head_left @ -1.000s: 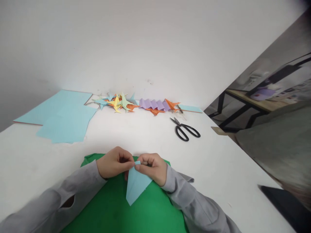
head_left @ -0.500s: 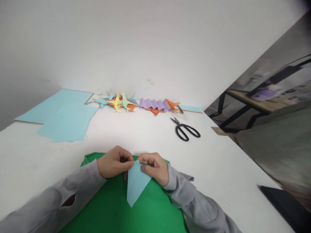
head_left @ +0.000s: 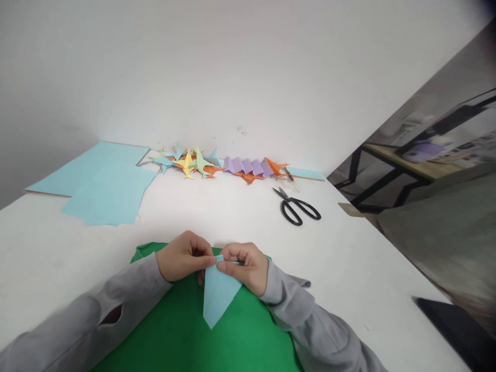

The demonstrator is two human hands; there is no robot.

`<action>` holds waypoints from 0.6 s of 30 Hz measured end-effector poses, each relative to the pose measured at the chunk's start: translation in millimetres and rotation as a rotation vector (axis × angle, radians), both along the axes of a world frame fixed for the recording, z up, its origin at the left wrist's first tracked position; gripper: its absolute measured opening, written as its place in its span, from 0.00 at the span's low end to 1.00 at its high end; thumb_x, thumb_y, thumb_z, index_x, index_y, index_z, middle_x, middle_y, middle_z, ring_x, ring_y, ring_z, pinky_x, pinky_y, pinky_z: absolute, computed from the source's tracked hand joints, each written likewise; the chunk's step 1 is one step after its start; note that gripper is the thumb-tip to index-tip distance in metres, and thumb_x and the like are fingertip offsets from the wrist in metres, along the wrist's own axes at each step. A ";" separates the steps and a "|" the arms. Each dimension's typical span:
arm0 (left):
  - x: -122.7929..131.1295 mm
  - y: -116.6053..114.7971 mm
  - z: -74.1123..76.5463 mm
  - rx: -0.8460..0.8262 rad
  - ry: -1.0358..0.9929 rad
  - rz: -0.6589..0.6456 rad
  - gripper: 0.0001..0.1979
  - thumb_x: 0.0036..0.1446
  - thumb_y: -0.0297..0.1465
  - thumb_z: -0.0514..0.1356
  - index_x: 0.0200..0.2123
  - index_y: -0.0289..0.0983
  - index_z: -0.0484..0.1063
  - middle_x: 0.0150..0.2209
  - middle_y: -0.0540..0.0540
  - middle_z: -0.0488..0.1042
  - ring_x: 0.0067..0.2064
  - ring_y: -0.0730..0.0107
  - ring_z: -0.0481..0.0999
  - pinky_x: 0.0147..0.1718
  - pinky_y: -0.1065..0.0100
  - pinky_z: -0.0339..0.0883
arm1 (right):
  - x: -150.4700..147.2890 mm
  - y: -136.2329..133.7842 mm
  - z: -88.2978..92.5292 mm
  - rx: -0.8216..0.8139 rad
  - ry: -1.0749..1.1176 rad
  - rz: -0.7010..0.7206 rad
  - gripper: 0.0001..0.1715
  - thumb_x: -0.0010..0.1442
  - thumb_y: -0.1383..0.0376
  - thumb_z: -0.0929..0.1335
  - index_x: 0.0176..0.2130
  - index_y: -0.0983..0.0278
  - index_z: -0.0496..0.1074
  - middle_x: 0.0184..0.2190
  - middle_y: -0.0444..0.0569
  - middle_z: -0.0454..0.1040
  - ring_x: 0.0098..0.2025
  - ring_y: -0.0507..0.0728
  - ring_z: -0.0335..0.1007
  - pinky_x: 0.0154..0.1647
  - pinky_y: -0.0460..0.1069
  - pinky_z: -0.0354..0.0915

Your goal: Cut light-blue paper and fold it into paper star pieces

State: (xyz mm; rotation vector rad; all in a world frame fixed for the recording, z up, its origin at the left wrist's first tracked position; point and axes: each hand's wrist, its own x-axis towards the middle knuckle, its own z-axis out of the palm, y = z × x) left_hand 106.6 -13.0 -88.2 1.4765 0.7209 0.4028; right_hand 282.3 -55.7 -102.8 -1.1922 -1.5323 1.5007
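Observation:
A folded piece of light-blue paper (head_left: 218, 297) hangs between my two hands, its narrow end pointing down toward me. My left hand (head_left: 188, 257) pinches the upper left edge between thumb and fingers. On the other side, my right hand (head_left: 247, 266) grips the upper right part, its thumb lying across the front of the paper. Both thumbs are close together near the top edge. The fingers behind the paper are partly hidden. Beneath the paper spreads a green cloth (head_left: 186, 341).
Light-blue paper sheets (head_left: 108, 191) lie at the left. Folded paper stars and cranes (head_left: 189, 164) and a pleated purple paper strip (head_left: 246, 166) sit along the wall. Black-handled scissors (head_left: 296, 205) rest partly open at the right. A dark flat object (head_left: 457, 325) is at the right edge.
My thumbs have moved closer together at the top of the paper; the right thumb has slid left across its front. The other things lie as before, with a slight view shift.

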 end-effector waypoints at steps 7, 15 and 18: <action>0.2 1.1 4.8 -0.053 -0.008 -0.012 0.14 0.43 0.38 0.64 0.17 0.33 0.69 0.12 0.52 0.68 0.16 0.75 0.68 0.17 0.74 0.59 | -0.1 0.2 0.9 0.070 0.000 0.005 0.24 0.48 0.49 0.68 0.20 0.64 0.59 0.14 0.36 0.52 0.18 0.46 0.44 0.18 0.44 0.44; 1.9 -0.4 3.7 -0.048 0.007 -0.046 0.11 0.42 0.31 0.62 0.14 0.33 0.68 0.11 0.52 0.65 0.15 0.76 0.65 0.15 0.73 0.57 | 0.1 -0.8 1.5 0.083 -0.055 0.065 0.22 0.54 0.51 0.64 0.21 0.66 0.65 0.16 0.40 0.57 0.20 0.47 0.49 0.20 0.44 0.48; 2.4 -0.7 4.3 -0.075 -0.007 -0.043 0.10 0.41 0.30 0.61 0.13 0.33 0.68 0.12 0.53 0.64 0.16 0.76 0.64 0.16 0.72 0.57 | -1.1 -1.5 0.8 0.128 -0.078 0.084 0.20 0.55 0.54 0.63 0.20 0.65 0.63 0.16 0.39 0.56 0.20 0.47 0.48 0.19 0.44 0.48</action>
